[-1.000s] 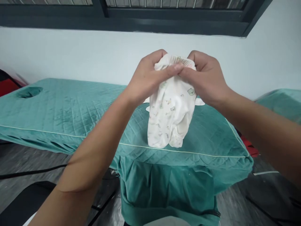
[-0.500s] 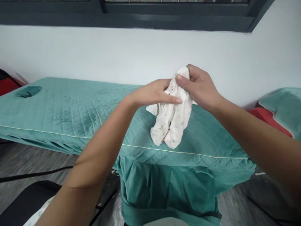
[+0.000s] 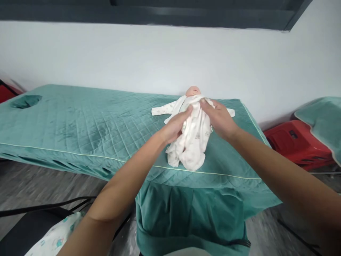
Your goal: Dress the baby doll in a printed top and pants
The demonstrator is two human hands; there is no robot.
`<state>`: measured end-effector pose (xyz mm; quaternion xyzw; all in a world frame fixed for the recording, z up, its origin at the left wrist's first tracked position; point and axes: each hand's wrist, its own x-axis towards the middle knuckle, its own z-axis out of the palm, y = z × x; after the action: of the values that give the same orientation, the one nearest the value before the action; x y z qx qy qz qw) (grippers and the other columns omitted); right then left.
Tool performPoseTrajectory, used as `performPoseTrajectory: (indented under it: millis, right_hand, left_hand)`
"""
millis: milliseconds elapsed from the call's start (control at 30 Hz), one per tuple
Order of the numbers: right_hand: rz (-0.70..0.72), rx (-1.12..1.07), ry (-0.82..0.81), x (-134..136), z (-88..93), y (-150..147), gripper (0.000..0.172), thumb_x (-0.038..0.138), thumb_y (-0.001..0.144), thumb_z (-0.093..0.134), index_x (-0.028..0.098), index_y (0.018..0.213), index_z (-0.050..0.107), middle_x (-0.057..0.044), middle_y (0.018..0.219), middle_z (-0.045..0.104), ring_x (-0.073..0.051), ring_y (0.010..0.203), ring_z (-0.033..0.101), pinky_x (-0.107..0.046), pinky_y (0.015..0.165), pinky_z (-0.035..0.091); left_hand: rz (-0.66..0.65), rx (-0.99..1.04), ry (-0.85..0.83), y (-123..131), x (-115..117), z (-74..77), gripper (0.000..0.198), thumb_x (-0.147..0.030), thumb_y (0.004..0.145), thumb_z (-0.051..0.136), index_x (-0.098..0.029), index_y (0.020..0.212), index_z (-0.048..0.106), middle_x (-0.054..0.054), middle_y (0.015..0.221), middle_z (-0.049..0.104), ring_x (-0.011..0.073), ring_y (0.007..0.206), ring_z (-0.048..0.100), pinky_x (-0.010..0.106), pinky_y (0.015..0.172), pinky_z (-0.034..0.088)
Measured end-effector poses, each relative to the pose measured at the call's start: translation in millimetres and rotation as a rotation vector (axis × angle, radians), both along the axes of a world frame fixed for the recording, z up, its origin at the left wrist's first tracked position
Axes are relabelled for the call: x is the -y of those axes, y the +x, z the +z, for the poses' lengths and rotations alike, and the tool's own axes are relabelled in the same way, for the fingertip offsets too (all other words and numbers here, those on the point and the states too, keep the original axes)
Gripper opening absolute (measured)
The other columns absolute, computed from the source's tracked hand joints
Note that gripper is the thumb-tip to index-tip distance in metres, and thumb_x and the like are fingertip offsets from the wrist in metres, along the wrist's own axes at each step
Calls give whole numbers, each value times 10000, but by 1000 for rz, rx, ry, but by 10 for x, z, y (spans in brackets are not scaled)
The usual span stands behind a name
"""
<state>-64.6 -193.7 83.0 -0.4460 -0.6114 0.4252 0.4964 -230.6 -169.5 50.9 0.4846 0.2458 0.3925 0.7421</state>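
Observation:
A doll (image 3: 193,91) lies on its back on the green padded bed (image 3: 87,113), head towards the wall. It wears a white printed top (image 3: 163,109) with the sleeves spread to both sides. Over its body I hold white printed baby trousers (image 3: 194,153), bunched at the waist, the legs hanging towards me. My left hand (image 3: 174,125) is closed on the left edge of the waist, thumb on top. On the right edge, my right hand (image 3: 218,116) grips the cloth with its thumb pressed down. The doll's lower body is hidden by the trousers.
A white wall (image 3: 106,57) rises behind the bed. The bed has a face hole (image 3: 26,101) at its left end. A red plastic stool (image 3: 298,142) stands at the right, partly under green cloth (image 3: 319,113). Printed cloth (image 3: 57,236) lies on a dark seat at lower left.
Both hands have lowered the trousers towards the bed, and my left hand has closed on their edge. The doll's head and spread sleeves have come into view behind the cloth.

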Motion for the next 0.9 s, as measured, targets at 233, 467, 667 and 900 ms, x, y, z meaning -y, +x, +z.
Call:
performPoseTrajectory:
  millis: [233, 467, 667, 900]
  right_hand:
    - [42, -215, -207, 104, -97, 43, 516, 684, 842, 660, 239, 1103, 686, -81, 993, 764, -277, 974, 714, -389, 778, 604]
    - [442, 91, -407, 193, -121, 166, 457, 556, 702, 851, 187, 951, 747, -54, 874, 769, -220, 771, 713, -314, 670, 574]
    - [160, -150, -259, 83, -168, 88, 395, 581, 815, 748, 202, 926, 734, -73, 951, 775, -252, 898, 719, -383, 818, 594]
    - [299, -232, -308, 26, -97, 134, 464, 607, 840, 715, 203, 1067, 718, -94, 1013, 770, -260, 950, 724, -383, 841, 608]
  left_hand:
    - [-314, -190, -1, -148, 146, -56, 569, -302, 603, 937, -157, 1116, 740, 108, 1097, 774, 282, 1062, 714, 414, 973, 547]
    - [15, 61, -74, -186, -90, -154, 414, -401, 715, 849, -152, 1029, 748, 84, 928, 793, 287, 939, 754, 365, 857, 598]
    - [-216, -108, -31, -200, -5, -197, 587, -382, 648, 909, -149, 1151, 718, 112, 984, 786, 274, 905, 751, 343, 786, 597]
    - [-134, -22, -20, -81, -66, -150, 519, -342, 655, 904, -144, 1103, 734, 115, 1024, 784, 268, 936, 748, 335, 821, 585]
